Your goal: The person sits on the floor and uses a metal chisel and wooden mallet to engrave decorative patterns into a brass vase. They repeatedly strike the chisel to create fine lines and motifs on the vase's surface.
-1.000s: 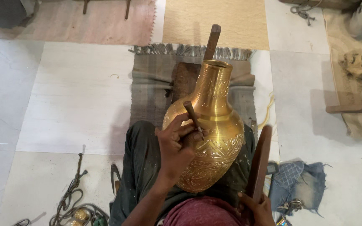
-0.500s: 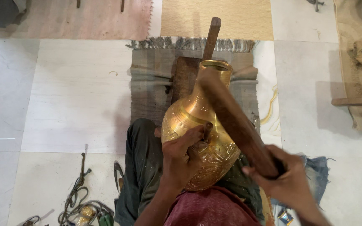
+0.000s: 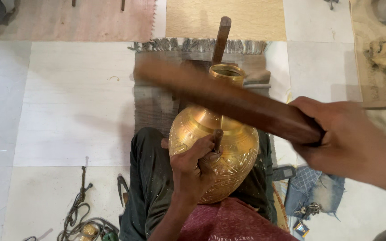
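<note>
An engraved brass vase [image 3: 211, 134] rests between my legs, its neck pointing away from me. My left hand [image 3: 193, 172] is closed on a small dark chisel [image 3: 218, 139] whose tip is pressed against the vase's shoulder. My right hand [image 3: 349, 140] grips one end of a long brown wooden stick [image 3: 228, 100], blurred by motion, raised across and above the vase. A wooden post [image 3: 221, 38] stands just beyond the vase's mouth.
A grey fringed mat [image 3: 157, 96] lies under the vase on the pale tiled floor. Rope and metal bits [image 3: 79, 214] sit at lower left. A blue cloth with small tools [image 3: 313, 192] lies at right. A woven tan mat [image 3: 228, 18] lies farther ahead.
My right hand has swung the wooden stick up from beside my leg and across above the vase. The left hand stays on the chisel against the vase.
</note>
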